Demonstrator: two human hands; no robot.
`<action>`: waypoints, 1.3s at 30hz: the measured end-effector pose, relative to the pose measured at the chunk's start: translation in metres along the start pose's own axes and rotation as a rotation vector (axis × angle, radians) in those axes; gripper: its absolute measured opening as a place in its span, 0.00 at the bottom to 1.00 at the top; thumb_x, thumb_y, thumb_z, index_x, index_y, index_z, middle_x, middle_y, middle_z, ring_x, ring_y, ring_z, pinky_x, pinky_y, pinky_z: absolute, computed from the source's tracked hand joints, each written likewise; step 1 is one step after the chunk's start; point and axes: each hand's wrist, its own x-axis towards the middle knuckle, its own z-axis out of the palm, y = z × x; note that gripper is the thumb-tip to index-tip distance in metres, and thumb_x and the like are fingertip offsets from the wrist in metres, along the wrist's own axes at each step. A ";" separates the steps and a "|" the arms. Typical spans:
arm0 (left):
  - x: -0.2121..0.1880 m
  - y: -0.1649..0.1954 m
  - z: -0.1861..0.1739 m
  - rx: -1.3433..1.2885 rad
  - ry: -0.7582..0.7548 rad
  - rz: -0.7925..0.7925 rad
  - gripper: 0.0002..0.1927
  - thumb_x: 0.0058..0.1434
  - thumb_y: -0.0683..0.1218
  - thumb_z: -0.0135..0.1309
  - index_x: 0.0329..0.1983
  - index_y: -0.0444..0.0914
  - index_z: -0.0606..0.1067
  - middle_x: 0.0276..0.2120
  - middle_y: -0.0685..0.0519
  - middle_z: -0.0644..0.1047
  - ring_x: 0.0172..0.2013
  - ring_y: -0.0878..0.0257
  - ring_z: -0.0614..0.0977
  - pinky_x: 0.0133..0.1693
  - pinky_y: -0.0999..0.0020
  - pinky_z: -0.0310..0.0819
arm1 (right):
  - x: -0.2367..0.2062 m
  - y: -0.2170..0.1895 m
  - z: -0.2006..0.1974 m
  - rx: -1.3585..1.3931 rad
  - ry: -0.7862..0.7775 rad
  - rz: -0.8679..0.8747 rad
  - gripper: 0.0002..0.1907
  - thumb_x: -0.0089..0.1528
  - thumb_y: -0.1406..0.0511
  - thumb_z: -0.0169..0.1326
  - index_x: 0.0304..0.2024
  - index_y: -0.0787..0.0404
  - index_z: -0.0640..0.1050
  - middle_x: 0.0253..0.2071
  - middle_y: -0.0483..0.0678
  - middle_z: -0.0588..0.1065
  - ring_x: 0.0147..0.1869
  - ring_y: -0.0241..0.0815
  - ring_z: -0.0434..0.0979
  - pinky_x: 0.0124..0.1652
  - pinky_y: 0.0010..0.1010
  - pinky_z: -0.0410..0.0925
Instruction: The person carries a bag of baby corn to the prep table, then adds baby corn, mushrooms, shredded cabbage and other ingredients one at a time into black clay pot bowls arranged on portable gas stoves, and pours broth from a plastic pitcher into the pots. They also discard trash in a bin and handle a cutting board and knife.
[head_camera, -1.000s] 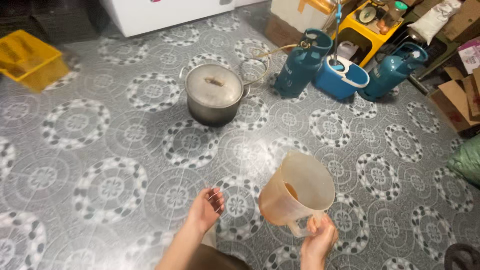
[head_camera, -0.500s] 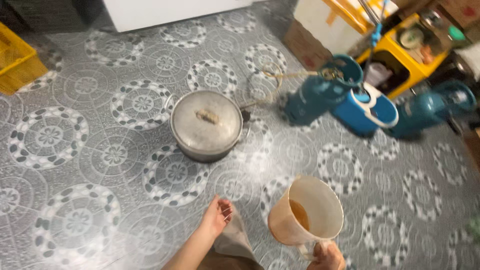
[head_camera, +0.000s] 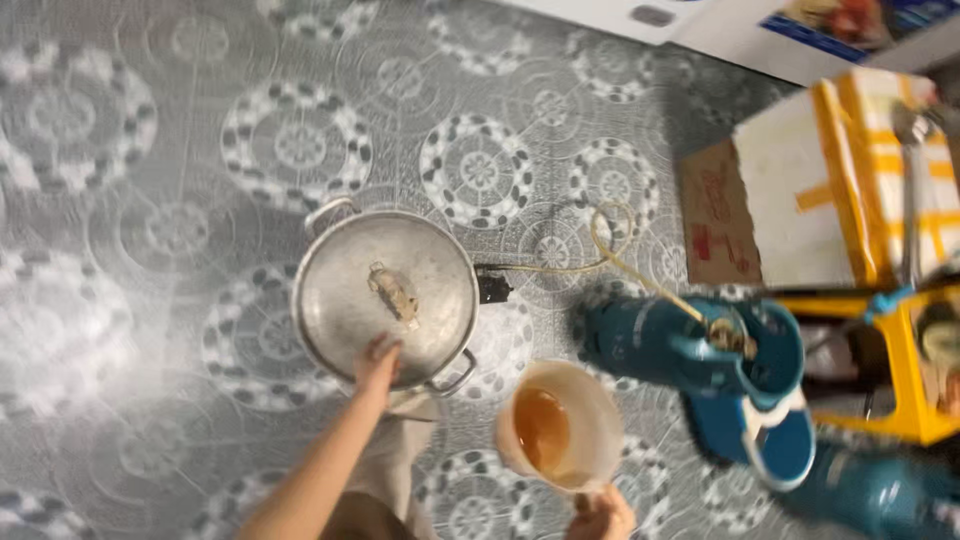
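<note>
A round metal pot (head_camera: 385, 300) with its lid (head_camera: 390, 290) on sits left of the frame's middle, on a grey floor (head_camera: 150, 230) patterned with white ringed medallions; a small knob (head_camera: 395, 292) stands at the lid's centre, and loop handles show at the pot's upper left and lower right. The left hand (head_camera: 377, 365) comes up from the bottom edge on a bare forearm and rests on the near rim of the lid, its fingers (head_camera: 385, 347) laid loosely over the metal and grasping nothing. The right hand (head_camera: 602, 516) sits at the bottom edge, right of centre, its fingers clenched on the handle of a pale translucent plastic jug (head_camera: 560, 428); the jug is held just right of and below the pot, mouth up towards the camera, with amber-brown liquid (head_camera: 543, 430) in its bottom.

A thin yellowish hose (head_camera: 610, 250) loops across the floor from a small black fitting (head_camera: 493, 288) beside the pot to the top of a teal gas cylinder (head_camera: 690, 350) at the right; a blue and white tub (head_camera: 775, 440) lies just below it, and another teal cylinder (head_camera: 880, 495) shows blurred in the lower right corner. A white box with orange tape (head_camera: 830, 190) fills the upper right, with a brown cardboard flap (head_camera: 715, 215) at its left; a yellow frame (head_camera: 900, 400) stands at the right edge.
</note>
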 end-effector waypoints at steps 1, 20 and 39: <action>0.027 0.012 0.018 0.136 0.014 0.095 0.25 0.57 0.50 0.62 0.59 0.42 0.77 0.31 0.46 0.81 0.29 0.59 0.78 0.32 0.63 0.72 | 0.024 0.010 0.030 -0.016 -0.076 -0.225 0.28 0.57 0.56 0.48 0.45 0.78 0.76 0.44 0.56 0.79 0.40 0.42 0.84 0.33 0.32 0.77; 0.109 -0.026 -0.005 0.581 0.663 -0.073 0.20 0.56 0.54 0.65 0.39 0.32 0.78 0.33 0.39 0.82 0.37 0.42 0.84 0.41 0.50 0.79 | 0.220 0.064 0.250 -0.665 -0.969 -0.150 0.11 0.64 0.69 0.47 0.27 0.69 0.71 0.25 0.41 0.65 0.28 0.30 0.60 0.28 0.25 0.54; -0.019 -0.050 -0.109 0.570 1.079 -0.112 0.18 0.57 0.53 0.61 0.44 0.36 0.78 0.38 0.41 0.82 0.39 0.40 0.83 0.43 0.46 0.77 | 0.107 0.150 0.478 -1.857 -1.492 -0.706 0.25 0.63 0.50 0.52 0.37 0.66 0.84 0.41 0.66 0.79 0.49 0.65 0.80 0.52 0.51 0.71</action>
